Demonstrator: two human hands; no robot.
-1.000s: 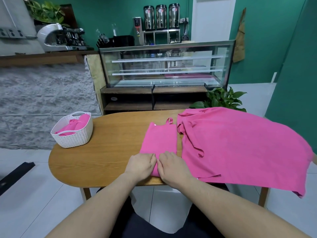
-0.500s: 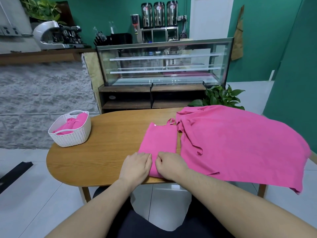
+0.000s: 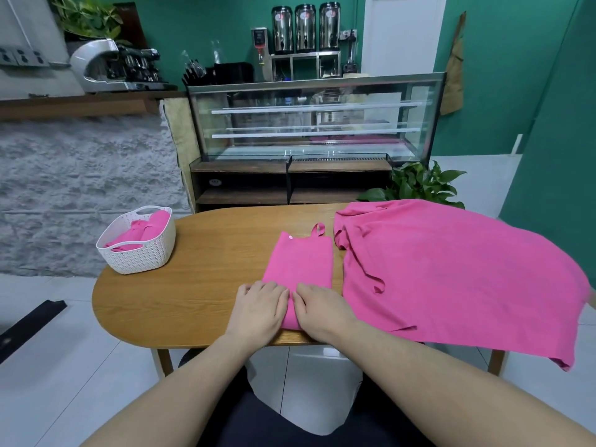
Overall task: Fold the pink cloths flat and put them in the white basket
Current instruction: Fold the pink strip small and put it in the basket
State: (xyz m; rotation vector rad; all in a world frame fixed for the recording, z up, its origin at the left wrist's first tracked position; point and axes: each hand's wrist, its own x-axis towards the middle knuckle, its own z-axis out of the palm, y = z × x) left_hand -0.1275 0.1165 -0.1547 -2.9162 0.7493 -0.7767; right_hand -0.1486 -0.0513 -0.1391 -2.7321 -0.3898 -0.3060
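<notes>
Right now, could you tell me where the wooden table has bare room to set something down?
Bare wood lies between the white woven basket and the folded pink cloth, running forward to the oval wooden table's near edge left of the left hand. The far strip ahead of that cloth is free too. The right half is crowded: the large spread pink cloth covers it, beside the right hand.

Bright, even indoor light; sharp centre, wide-angle bending at edges.

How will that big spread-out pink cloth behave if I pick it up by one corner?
Probably floppy: the large pink cloth already wrinkles and droops over the table edge. It looks thin, so likely light. Lifted by one corner, it would probably hang and drag rather than keep its shape.
</notes>
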